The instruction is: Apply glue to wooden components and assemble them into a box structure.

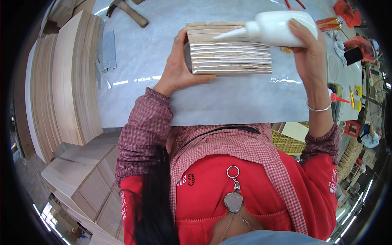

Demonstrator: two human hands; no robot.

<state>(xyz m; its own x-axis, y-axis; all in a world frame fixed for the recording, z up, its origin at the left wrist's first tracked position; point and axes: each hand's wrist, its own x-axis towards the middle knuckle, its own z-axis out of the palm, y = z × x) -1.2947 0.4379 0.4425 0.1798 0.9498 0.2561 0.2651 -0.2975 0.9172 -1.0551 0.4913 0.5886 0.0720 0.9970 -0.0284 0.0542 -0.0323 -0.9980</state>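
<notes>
A stack of thin wooden boards (228, 53) stands on the light table with its edges facing up. White lines of glue run along the nearer edges, while the far ones look bare. My left hand (178, 67) grips the stack's left end, thumb along the near side and fingers round the far corner. In my right hand (308, 41) a white glue bottle (281, 27) lies tilted nearly level. Its long nozzle points left, with the tip over the boards' far edges. Whether the tip touches the wood I cannot tell.
A hammer (130, 13) lies at the far left of the table (245, 102), near grey metal strips (109, 50). Tall stacks of wooden panels (75, 77) border the left side. On the right are a red-tipped bottle (338, 98) and pliers (330, 23). Yellow crates (286, 143) sit below the front edge.
</notes>
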